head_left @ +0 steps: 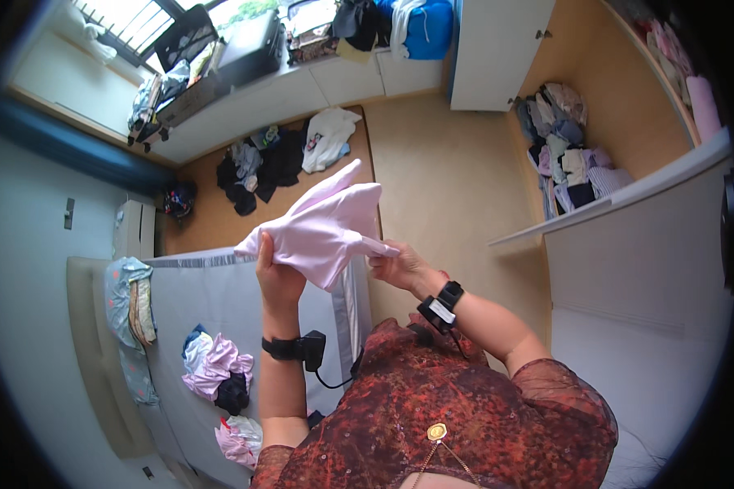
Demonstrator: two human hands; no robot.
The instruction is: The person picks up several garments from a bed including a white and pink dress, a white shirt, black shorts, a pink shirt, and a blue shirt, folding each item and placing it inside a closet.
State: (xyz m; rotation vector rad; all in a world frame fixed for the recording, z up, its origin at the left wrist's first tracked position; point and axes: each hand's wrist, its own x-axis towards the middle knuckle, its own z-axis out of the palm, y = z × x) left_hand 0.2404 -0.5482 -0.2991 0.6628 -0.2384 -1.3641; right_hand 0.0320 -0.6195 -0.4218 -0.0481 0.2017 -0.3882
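Observation:
A pale pink garment (322,228) is held up in front of me, above the edge of the bed; its exact kind I cannot tell. My left hand (279,273) grips its left side, with the thumb upright against the cloth. At the lower right, my right hand (400,266) pinches a narrow end of it between thumb and fingers. Between the two hands the cloth is bunched and folded, with two pointed ends sticking up and to the right. Black straps with small boxes are on both my wrists.
Rumpled clothes (218,367) lie on the grey bed (179,301) at left. Beyond it, more clothes (273,167) are spread on a brown mat (212,232). An open wardrobe (628,106) with stacked clothes (571,155) stands at right. A black suitcase (249,49) rests on the window ledge.

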